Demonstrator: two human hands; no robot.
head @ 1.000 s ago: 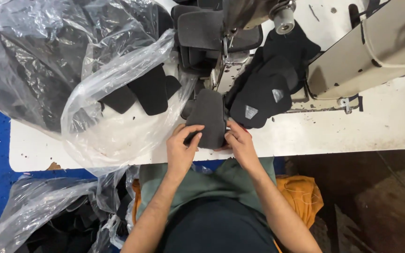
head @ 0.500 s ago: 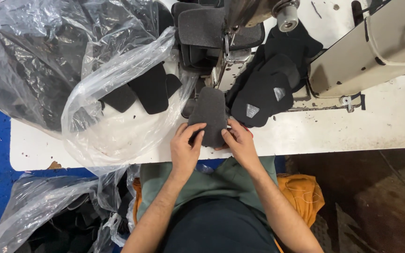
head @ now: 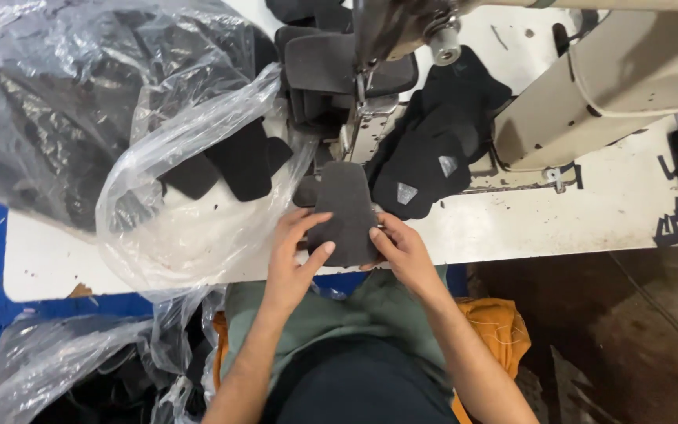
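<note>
As both hands point(head: 347, 255) pinch grey felt piece point(head: 345, 206), apparently flat, sewing machine point(head: 590, 86) behind.

Sewing workshop: industrial sewing machine point(head: 590, 86)

Single head view, looking steeply down (close range) over white table point(head: 559, 228) edge and lap.

Bare forearms, green top, dark trousers
</note>
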